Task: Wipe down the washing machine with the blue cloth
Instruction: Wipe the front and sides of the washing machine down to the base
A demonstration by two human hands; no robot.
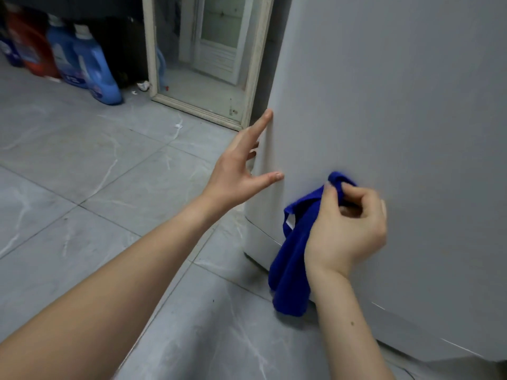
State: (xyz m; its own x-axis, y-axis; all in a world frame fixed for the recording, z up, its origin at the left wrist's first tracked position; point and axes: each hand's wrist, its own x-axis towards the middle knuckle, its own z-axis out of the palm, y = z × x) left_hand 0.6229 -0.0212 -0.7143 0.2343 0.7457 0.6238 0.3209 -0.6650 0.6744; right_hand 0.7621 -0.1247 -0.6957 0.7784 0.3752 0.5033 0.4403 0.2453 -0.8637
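The washing machine (pixel 397 105) fills the right side as a tall pale grey panel that reaches down to the floor. My right hand (pixel 348 223) grips the blue cloth (pixel 293 259) with curled fingers against the lower part of that panel. Most of the cloth hangs loose below the hand, down to the machine's base. My left hand (pixel 241 163) rests on the machine's left corner edge, its fingers straight and spread, with the thumb touching the side panel.
Grey marbled floor tiles (pixel 96 174) spread to the left and in front. Several blue and red detergent bottles (pixel 93 67) stand at the back left. A cream-framed mirror (pixel 208 58) leans behind the machine's corner. Small white scraps (pixel 144 85) lie near it.
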